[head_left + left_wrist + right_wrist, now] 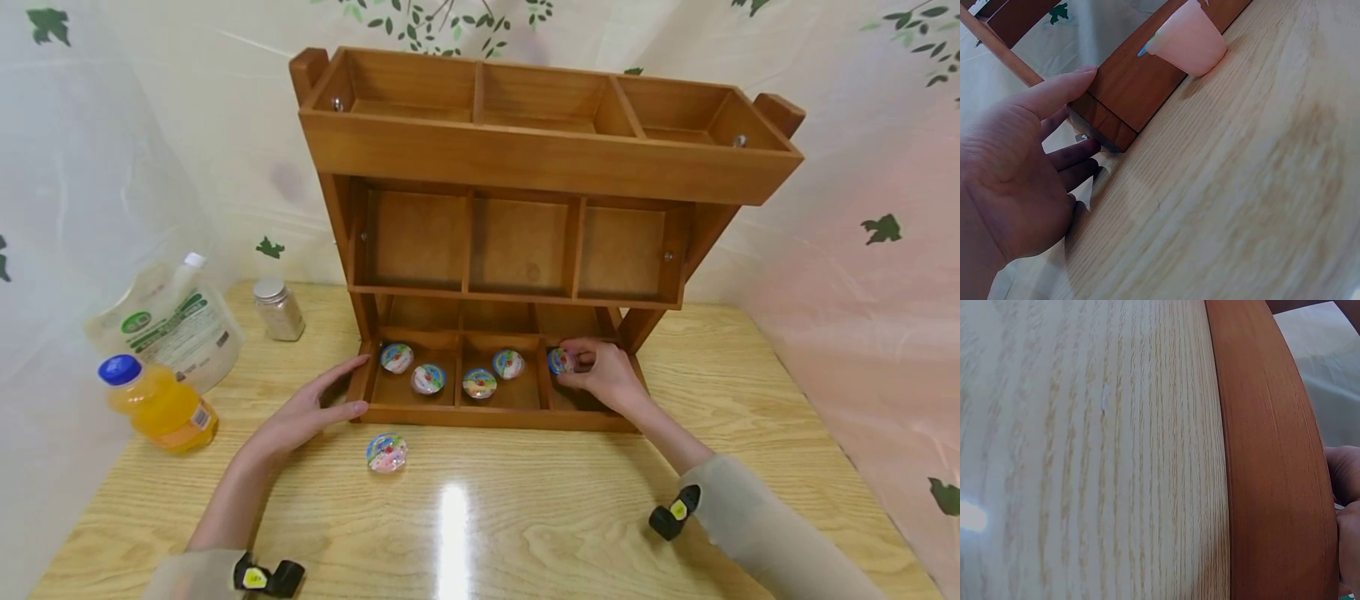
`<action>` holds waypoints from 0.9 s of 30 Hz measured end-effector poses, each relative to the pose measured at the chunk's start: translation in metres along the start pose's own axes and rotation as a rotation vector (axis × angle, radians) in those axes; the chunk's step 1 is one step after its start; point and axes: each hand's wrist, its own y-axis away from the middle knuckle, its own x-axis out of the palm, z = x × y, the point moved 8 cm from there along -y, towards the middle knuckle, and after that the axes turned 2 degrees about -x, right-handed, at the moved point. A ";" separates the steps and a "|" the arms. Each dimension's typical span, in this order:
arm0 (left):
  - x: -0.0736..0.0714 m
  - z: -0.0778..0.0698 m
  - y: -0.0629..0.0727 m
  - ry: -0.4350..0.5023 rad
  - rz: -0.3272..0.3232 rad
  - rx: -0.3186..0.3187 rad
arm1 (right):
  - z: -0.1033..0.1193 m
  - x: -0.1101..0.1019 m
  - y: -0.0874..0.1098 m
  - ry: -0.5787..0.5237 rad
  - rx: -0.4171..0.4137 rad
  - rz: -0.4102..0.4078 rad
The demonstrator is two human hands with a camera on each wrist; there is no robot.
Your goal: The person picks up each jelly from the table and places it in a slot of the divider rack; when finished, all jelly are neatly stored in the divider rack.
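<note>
A brown wooden three-tier rack [551, 158] stands on the table. In its bottom right compartment my right hand [609, 375] pinches a small jelly cup [561, 361] between thumb and fingers. Two jelly cups [428, 379] lie in the bottom left compartment, and two more jelly cups [479, 383] in the middle one. My left hand [303, 414] rests against the rack's bottom left corner, thumb at the front, fingers extended along the side. A pink jelly cup [1190, 40] sits on the table before the rack. The right wrist view shows only part of the right hand.
Left of the rack stand a juice bottle [165, 408] with a blue cap, a large white refill pouch [176, 321] and a glass jar [279, 310] with a metal lid. A leaf-printed curtain [225, 125] hangs behind. The rack's upper tiers overhang the bottom one.
</note>
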 end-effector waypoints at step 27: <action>0.000 0.000 0.001 0.008 0.005 -0.016 | 0.030 -0.014 0.018 0.140 -0.139 -0.307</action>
